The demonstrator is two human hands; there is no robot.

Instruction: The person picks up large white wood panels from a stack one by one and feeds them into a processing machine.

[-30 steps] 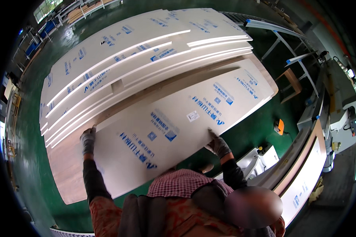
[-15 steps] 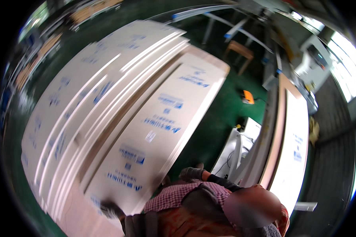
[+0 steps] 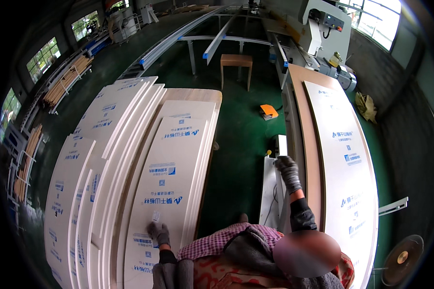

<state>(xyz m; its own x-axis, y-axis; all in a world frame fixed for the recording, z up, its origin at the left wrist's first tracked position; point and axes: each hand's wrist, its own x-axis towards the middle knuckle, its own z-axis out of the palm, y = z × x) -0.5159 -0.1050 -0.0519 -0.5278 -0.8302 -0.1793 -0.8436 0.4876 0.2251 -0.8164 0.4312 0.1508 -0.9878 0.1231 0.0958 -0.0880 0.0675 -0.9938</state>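
My left hand (image 3: 159, 234), in a grey work glove, rests on the top sheet of a stack of long white boards (image 3: 176, 159) with blue print. Its fingers lie flat against the surface, just below a small white label (image 3: 156, 216). Nothing shows in its grip. My right hand (image 3: 288, 174), gloved in grey with a banded cuff, is raised at the right, beside the edge of a table bearing another long white board (image 3: 340, 154). A white machine housing (image 3: 269, 188) with a cable lies below that hand. How its fingers are bent is hard to make out.
More white boards (image 3: 84, 192) are stacked unevenly at the left. Ahead stand a wooden stool (image 3: 236, 61) and long metal rails (image 3: 219, 36). An orange box-like thing (image 3: 268, 112) sits on the green floor. A round brown disc (image 3: 402, 257) is at the lower right.
My view has swung round and levelled out. The left hand, blurred near the board's lower end before, now lies by the label. My right arm has reached from beside my body out to the right.
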